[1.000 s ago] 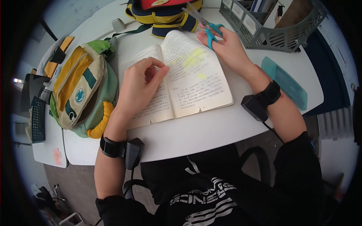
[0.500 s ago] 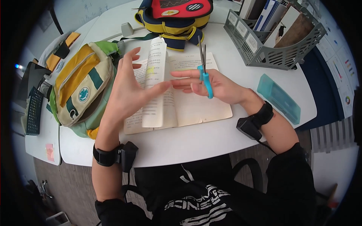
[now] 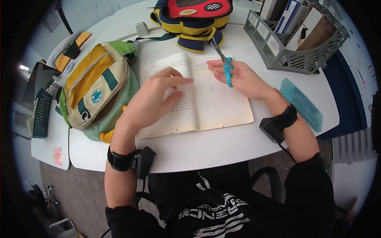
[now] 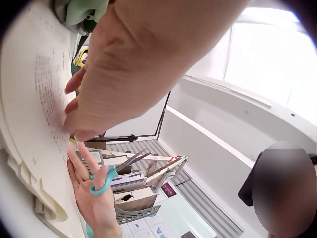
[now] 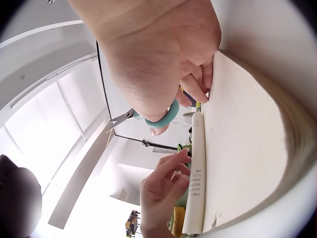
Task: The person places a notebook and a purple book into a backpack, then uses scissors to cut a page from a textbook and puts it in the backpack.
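A book (image 3: pixel 222 107) lies open on the white table, its turned pages curving near the spine. My left hand (image 3: pixel 152 97) hovers over the left-hand pages, fingers loosely bent and blurred, holding nothing. The right hand (image 3: pixel 248 81) lies palm up along the upper part of the right page, fingers stretched out, fingertips right at the paper. It holds scissors (image 3: pixel 227 71) with turquoise handles, one loop around the thumb (image 5: pixel 143 106), the blades (image 3: pixel 217 47) pointing up and away from the page. In the left wrist view the scissors (image 4: pixel 104 181) stand out in front of the right palm.
A green, yellow and cream backpack (image 3: pixel 97 85) stands left of the book. Behind it sits a red and navy bag (image 3: pixel 190 22) with yellow trim. A grey file basket (image 3: pixel 293 55) with books is at the back right, and a turquoise pencil case (image 3: pixel 301 105) lies beside my right forearm.
The highlighted page has been turned over to the left. My left hand has come down from the raised pages, and the right hand with the scissors has moved back onto the right page.
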`<state>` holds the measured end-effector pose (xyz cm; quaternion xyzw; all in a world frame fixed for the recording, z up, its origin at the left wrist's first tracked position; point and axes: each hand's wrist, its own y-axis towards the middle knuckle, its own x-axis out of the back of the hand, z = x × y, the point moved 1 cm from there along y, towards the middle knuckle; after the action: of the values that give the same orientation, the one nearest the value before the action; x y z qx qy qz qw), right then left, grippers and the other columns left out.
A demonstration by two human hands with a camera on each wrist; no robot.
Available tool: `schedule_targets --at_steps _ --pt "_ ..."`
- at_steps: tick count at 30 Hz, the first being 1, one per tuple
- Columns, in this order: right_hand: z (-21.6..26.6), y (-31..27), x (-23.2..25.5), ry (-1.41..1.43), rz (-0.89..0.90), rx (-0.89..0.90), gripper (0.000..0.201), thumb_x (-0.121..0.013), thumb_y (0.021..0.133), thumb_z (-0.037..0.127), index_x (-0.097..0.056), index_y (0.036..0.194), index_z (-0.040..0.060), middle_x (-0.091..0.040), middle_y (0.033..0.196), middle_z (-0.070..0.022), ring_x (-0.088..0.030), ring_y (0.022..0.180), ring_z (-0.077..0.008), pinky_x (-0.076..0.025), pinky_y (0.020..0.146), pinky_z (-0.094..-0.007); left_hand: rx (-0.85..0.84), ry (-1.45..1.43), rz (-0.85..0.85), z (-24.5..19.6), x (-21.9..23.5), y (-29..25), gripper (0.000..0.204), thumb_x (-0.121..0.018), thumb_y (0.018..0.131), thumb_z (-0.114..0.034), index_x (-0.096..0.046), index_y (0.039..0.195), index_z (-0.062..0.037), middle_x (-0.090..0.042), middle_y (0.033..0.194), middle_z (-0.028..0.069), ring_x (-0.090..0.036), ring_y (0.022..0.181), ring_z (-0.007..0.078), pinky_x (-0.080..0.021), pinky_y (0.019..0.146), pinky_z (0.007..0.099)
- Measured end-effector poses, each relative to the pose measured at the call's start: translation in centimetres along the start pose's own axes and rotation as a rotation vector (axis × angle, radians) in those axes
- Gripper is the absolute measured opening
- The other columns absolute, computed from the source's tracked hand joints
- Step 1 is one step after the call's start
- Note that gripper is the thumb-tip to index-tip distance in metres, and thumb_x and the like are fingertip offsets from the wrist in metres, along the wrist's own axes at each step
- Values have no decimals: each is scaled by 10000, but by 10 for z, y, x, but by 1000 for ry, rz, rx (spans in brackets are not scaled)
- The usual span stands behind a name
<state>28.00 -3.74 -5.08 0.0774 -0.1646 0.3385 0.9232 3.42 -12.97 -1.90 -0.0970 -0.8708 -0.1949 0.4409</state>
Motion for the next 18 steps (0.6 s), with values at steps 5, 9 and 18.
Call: schedule_targets --at_steps 5,9,18 --pt "-4 0 0 33 -1 41 446 -630 1000 236 -548 1357 -18 -648 1267 -132 -596 1212 -180 -469 1019 -284 89 -64 313 0 -2 -7 613 -790 829 -181 -581 1402 -113 -520 842 58 -495 717 189 -451 684 327" --pt "-3 0 1 -31 -13 55 428 -641 989 211 -561 1328 -38 -676 1200 -113 -632 1139 -147 -495 968 -265 63 -26 320 5 -4 -7 725 -815 805 -225 -519 1460 -130 -505 829 57 -494 720 193 -452 688 337" --pt "-5 0 3 -21 28 24 482 -637 996 343 -580 1357 29 -626 1323 -148 -578 1225 -185 -471 1026 -306 78 -20 324 5 -6 -6 766 -820 810 -279 -489 1479 -109 -497 817 59 -496 709 187 -461 686 335"
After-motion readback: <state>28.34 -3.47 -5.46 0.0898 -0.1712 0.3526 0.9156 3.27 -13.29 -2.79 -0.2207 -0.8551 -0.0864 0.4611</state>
